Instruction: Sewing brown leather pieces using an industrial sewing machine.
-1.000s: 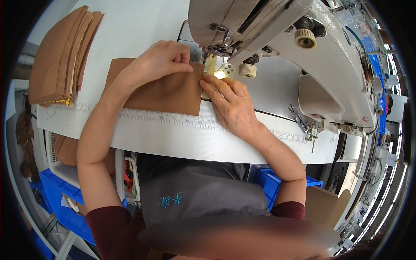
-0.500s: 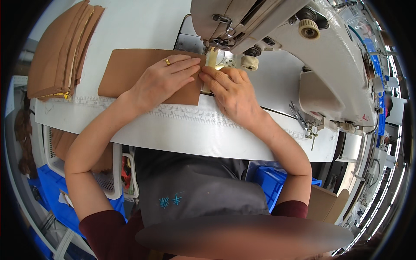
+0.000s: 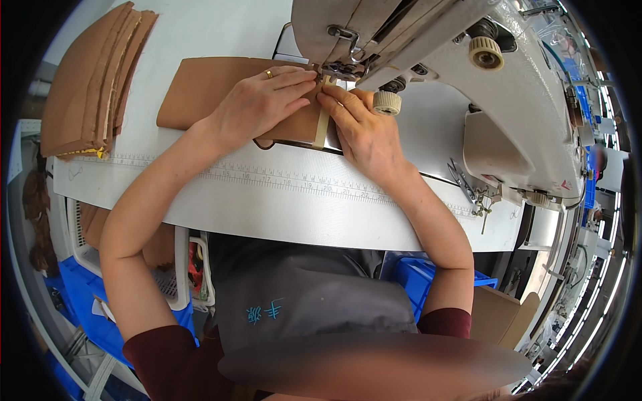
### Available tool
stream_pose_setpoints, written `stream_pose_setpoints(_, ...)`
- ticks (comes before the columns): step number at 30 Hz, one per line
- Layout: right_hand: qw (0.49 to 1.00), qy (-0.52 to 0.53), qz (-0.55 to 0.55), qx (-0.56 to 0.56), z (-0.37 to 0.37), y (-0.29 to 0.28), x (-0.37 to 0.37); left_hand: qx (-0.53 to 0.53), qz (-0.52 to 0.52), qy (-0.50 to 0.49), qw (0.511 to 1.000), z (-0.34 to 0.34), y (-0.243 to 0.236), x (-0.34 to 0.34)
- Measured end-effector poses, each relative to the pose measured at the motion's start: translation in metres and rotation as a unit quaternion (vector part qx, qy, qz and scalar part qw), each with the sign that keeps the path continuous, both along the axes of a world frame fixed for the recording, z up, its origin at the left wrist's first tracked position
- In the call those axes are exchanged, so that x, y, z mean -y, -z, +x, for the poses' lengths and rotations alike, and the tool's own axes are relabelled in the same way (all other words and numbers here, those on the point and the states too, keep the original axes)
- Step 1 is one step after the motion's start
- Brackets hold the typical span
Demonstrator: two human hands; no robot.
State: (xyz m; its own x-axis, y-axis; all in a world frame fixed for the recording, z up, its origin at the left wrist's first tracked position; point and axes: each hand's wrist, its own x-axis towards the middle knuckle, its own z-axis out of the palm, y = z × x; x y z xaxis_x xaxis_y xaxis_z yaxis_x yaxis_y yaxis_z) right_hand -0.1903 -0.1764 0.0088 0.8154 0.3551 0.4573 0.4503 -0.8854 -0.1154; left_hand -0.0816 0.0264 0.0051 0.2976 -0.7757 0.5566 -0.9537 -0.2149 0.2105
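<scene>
A brown leather-like panel [image 3: 200, 90] lies on the white sewing table, its right end at the presser foot [image 3: 342, 69] of a sewing machine [image 3: 428, 50]. Along that right edge runs a narrow pale yellow strip [image 3: 322, 127]. My left hand [image 3: 261, 110] rests flat on the panel with fingers stretched out, fingertips close to the presser foot. Just right of the strip, my right hand [image 3: 371, 137] has its thumb and fingers pressed together at the strip's edge, near the needle area. The needle itself cannot be made out.
Brown panels stand in a thick stack [image 3: 87, 83] at the far left. A printed ruler scale [image 3: 287, 179] runs along the table's front. Small thread snips [image 3: 461, 179] lie at right, by the machine's base. Below are a white basket [image 3: 181, 267] and a blue bin [image 3: 409, 277].
Both hands and the panel have moved away from me, further under the machine head. More of the pale strip now shows along the panel's right edge.
</scene>
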Motion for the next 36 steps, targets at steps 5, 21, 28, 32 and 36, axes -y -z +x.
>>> stream_pose_setpoints(5, 1.000, 0.011, 0.000, -0.001, 0.002, 0.001, 0.000, 0.013, -0.014, 0.003, 1.000, 0.004, 0.003, 0.002)
stream_pose_setpoints(21, 0.999, 0.041, -0.014, -0.020, 0.000, -0.004, 0.001, -0.006, 0.011, -0.007, 1.000, 0.010, 0.003, 0.003)
stream_pose_setpoints(28, 0.997, -0.082, 0.003, 0.009, -0.020, -0.012, -0.007, -0.002, -0.004, 0.005, 1.000, -0.001, -0.001, -0.003)
stream_pose_setpoints(32, 0.994, -0.105, 0.031, -0.001, -0.017, -0.010, 0.002, 0.015, -0.009, 0.007, 1.000, 0.009, -0.002, 0.001)
stream_pose_setpoints(36, 0.996, -0.078, 0.032, -0.008, -0.009, -0.008, 0.005, 0.001, -0.004, -0.001, 1.000, 0.022, -0.003, 0.005)
